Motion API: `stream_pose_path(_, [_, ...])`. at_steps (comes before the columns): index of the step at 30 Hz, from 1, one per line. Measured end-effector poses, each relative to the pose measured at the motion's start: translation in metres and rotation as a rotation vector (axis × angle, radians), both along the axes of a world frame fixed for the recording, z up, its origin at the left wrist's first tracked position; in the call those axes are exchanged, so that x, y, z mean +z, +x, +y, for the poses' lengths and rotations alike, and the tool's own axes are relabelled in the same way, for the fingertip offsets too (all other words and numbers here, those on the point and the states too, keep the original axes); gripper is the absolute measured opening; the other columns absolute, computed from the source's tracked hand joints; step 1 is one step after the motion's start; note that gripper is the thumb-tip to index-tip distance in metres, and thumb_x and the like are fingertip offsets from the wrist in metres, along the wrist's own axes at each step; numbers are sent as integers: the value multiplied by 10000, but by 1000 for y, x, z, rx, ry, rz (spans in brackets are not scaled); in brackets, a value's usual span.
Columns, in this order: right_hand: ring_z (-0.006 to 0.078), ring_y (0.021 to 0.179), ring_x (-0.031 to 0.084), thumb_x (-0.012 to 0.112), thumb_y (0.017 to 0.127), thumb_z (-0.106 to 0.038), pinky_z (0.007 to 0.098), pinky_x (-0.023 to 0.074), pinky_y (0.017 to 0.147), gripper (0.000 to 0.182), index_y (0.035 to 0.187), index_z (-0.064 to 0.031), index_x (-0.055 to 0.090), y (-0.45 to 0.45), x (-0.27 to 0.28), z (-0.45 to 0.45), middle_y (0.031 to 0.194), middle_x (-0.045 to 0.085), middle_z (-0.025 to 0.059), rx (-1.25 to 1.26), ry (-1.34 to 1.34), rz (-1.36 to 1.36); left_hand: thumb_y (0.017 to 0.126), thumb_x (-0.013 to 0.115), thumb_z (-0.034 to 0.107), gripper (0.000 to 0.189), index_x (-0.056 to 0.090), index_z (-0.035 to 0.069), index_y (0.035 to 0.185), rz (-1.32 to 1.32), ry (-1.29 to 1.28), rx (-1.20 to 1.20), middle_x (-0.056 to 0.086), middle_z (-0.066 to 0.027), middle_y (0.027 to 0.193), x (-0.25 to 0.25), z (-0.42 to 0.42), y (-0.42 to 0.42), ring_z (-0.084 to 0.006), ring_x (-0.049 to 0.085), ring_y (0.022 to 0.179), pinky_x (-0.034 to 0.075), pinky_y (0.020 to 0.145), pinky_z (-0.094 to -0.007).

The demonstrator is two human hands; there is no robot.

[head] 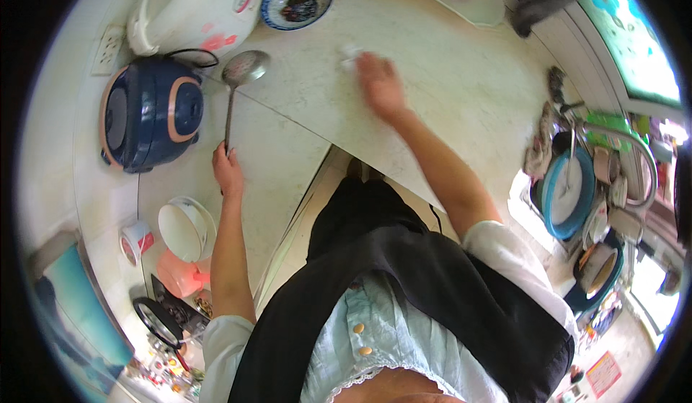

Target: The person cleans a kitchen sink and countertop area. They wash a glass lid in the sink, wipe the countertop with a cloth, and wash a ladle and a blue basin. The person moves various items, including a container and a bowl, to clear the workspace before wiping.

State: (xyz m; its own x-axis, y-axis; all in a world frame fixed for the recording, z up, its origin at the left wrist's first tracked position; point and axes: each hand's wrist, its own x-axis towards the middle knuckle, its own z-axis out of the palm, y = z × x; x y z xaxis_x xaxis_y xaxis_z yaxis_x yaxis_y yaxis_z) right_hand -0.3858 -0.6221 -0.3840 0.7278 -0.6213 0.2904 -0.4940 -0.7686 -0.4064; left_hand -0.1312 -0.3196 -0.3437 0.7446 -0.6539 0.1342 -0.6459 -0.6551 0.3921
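Note:
My left hand [228, 171] grips the long handle of a metal skimmer [246, 69]. Its perforated round head lies over the countertop [303, 97], beyond the hand and beside a dark blue rice cooker [157, 113]. Out over the counter to the right, my right hand [381, 86] is blurred by motion, palm down and low to the surface. A small white wad [350, 56], perhaps tissue or cloth, shows at its fingertips and is partly hidden beneath them.
A blue-rimmed bowl [297, 3] with dark contents stands at the far side near a white electric cooker [200, 11]. White bowls [184, 230] and a pink plastic dipper [181, 273] are by my left forearm. A faucet [646, 159] and blue basin [551, 197] are at right.

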Motion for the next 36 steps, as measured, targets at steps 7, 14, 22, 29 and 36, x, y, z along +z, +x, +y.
stream_pose_path(7, [310, 1265, 318, 356, 861, -98, 411, 222, 1057, 445, 1300, -25, 381, -246, 18, -31, 1344, 370, 188, -682, 36, 40, 844, 548, 107, 379, 440, -1, 1191, 42, -76, -27, 502, -189, 1094, 6, -4, -7, -348, 479, 1007, 394, 852, -414])
stream_pose_path(14, [283, 1232, 365, 352, 928, -260, 401, 231, 1056, 417, 1285, -49, 397, -68, 25, 121, 1363, 361, 125, -4, 229, -68, 814, 557, 57, 478, 384, -4, 1256, -116, -250, -302, 401, -191, 1247, 47, -42, -54, -339, 383, 1168, 317, 975, -416])
stream_pose_path(22, [323, 1205, 405, 406, 785, 23, 400, 313, 1008, 441, 1219, -12, 470, -352, 24, 90, 1278, 440, 202, -893, -10, 77, 808, 514, -4, 403, 458, 16, 1207, 324, -248, -672, 498, -147, 1177, 50, -101, -156, -250, 467, 1111, 377, 919, -344])
stream_pose_path(29, [346, 1051, 506, 471, 811, -68, 433, 375, 928, 475, 1276, -21, 386, -214, 98, 92, 1177, 514, 204, -461, 457, -344, 931, 440, 330, 451, 368, 82, 1301, 1891, -123, -326, 547, -80, 1078, 84, -199, -346, -158, 528, 968, 421, 838, -279])
stream_pose_path(36, [342, 1170, 391, 595, 781, -252, 502, 309, 940, 467, 1228, -187, 480, -352, 84, -33, 1301, 420, 112, -673, -94, 33, 944, 399, 238, 398, 345, 114, 1318, 1758, -104, -304, 556, -79, 1023, 53, -224, -332, -126, 537, 713, 455, 608, -241])
